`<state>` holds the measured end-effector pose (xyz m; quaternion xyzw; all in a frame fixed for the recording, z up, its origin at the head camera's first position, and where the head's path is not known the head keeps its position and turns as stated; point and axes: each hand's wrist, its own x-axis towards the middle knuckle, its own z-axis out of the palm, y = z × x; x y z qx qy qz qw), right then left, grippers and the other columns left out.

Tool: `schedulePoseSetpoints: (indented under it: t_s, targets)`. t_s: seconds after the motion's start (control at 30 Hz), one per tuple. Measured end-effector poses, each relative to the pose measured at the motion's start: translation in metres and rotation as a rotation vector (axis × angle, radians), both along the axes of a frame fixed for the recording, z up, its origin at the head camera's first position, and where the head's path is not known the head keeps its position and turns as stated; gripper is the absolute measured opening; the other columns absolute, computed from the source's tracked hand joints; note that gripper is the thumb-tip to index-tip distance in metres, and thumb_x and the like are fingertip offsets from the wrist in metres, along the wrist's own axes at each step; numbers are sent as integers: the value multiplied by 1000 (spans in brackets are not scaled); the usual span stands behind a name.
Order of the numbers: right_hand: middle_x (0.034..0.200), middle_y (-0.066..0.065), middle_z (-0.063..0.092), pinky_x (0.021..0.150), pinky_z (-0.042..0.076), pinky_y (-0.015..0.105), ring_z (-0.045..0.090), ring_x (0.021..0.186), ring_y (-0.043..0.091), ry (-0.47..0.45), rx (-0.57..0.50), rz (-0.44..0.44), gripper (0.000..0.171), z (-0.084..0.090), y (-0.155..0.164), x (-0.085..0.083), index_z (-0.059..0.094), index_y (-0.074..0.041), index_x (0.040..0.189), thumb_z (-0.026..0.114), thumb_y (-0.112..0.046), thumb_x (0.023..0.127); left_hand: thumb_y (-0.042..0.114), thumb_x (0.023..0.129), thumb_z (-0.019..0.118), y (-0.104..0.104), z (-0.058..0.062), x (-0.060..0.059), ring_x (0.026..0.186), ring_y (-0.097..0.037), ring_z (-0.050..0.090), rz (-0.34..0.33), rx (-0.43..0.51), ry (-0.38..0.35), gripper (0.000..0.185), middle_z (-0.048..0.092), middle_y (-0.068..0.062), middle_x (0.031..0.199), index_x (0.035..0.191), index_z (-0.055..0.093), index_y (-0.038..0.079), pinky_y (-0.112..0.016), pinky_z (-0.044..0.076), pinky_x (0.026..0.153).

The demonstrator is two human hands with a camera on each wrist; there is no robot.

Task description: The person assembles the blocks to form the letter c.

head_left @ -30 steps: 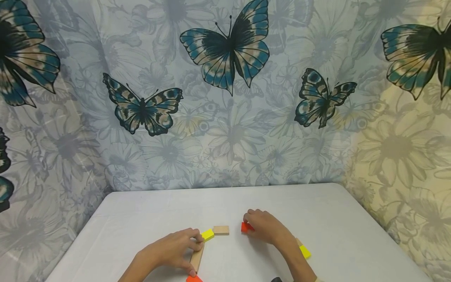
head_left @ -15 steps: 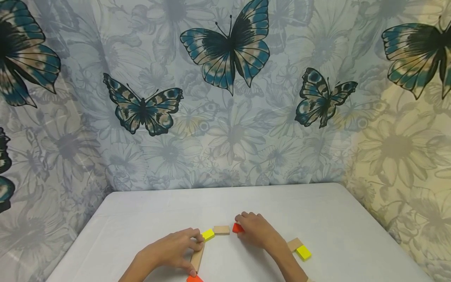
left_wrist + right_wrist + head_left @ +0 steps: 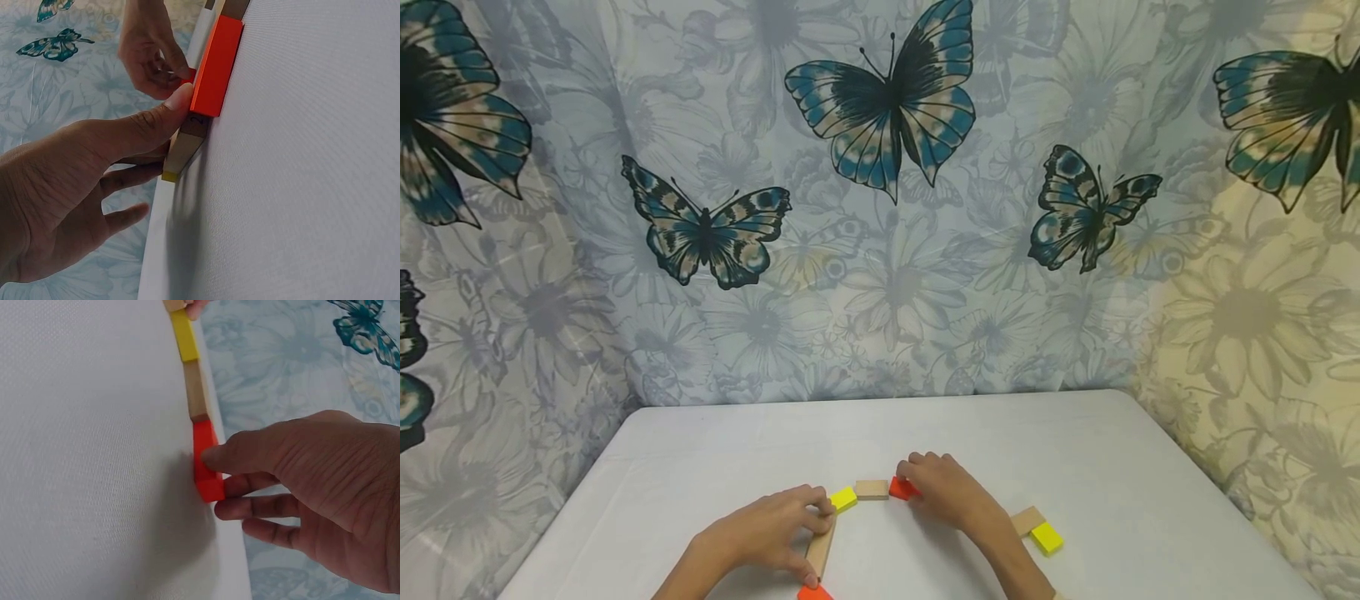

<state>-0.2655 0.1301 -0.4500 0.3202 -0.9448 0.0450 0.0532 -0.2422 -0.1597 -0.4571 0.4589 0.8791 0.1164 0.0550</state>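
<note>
My left hand (image 3: 767,529) grips a plain wooden block (image 3: 820,552) lengthwise, thumb at its near end and fingers at the far end. Beside the thumb, a red block (image 3: 219,62) lies at the near end, partly cut off in the head view. A yellow block (image 3: 844,499) sits by the left fingertips, followed by another plain wooden block (image 3: 872,490). Between thumb and fingers, my right hand (image 3: 947,492) pinches a second red block (image 3: 204,440). Its end meets, or nearly meets, that plain block, and the hand covers part of it.
To the right of my right forearm lie another plain block (image 3: 1028,520) and a yellow block (image 3: 1047,538), touching each other. The white table (image 3: 737,450) extends behind the blocks to a wall covering (image 3: 895,333) with butterflies and flowers.
My right hand has slid left with its red block, up to the plain wooden block. The plain block by the right forearm has come into fuller view. The left hand stays put.
</note>
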Motion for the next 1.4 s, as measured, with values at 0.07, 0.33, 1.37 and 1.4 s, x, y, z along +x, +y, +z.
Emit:
schedulePoseSetpoints:
  t_s: [0.07, 0.33, 1.37, 1.4]
  targets:
    - [82, -10, 55, 68, 46, 26, 48, 72, 9, 8, 5, 2, 30, 0, -1, 0, 64, -21, 100, 77, -19, 73, 69, 66, 56, 0, 0, 0, 105, -5, 47, 7, -5, -7, 66, 47, 12, 117, 111, 67, 21, -32, 45, 90]
    - [86, -8, 57, 70, 47, 27, 49, 75, 9, -31, -11, -22, 30, 1, 0, -1, 63, -22, 102, 76, -22, 74, 69, 67, 55, 0, 1, 0, 109, -8, 47, 7, -12, -7, 66, 47, 12, 117, 111, 67, 21, -37, 42, 96]
    - [81, -10, 53, 66, 45, 23, 46, 70, 7, -29, -8, 15, 26, 1, 1, 0, 64, -22, 100, 74, -21, 76, 68, 68, 55, -1, 0, -1, 105, -6, 47, -30, 13, 21, 64, 48, 11, 116, 109, 68, 20, -32, 45, 91]
    - [81, -11, 53, 66, 45, 23, 46, 69, 7, -33, -12, 14, 25, 2, 2, 0, 64, -22, 100, 73, -22, 76, 68, 68, 55, 0, 0, -1, 105, -6, 47, -27, 12, 17, 64, 48, 11, 116, 110, 68, 20, -31, 45, 90]
